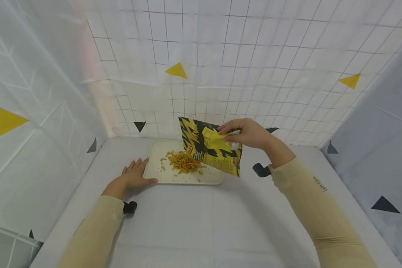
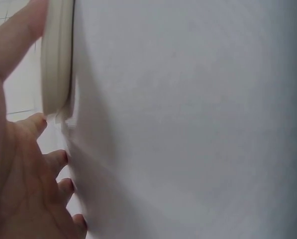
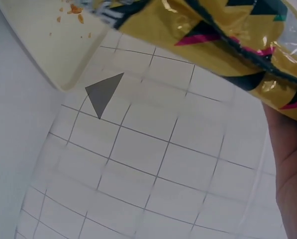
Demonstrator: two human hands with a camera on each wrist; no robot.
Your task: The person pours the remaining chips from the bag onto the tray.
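My right hand [image 1: 249, 133] grips a yellow-and-black snack bag [image 1: 212, 145] by its upper right part, thumb below and fingers on top. The bag hangs tilted over the right half of a cream rectangular tray [image 1: 154, 175]. A loose heap of small orange-brown snack pieces [image 1: 184, 163] lies mid-tray, with crumbs scattered round it. My left hand [image 1: 135, 175] rests at the tray's front left corner, fingers spread and fairly straight. In the left wrist view, the thumb [image 2: 16, 37] touches the tray's side [image 2: 58, 59]. From the right wrist, the bag [image 3: 213, 45] fills the top.
Everything stands on a white-covered table [image 1: 181, 219]. Behind it hangs a white grid-patterned curtain [image 1: 204, 96] with yellow and black triangles, close to the tray's far edge. White side sheets [image 1: 372, 149] close in the table left and right. Each wrist wears a small black camera [image 1: 130, 207].
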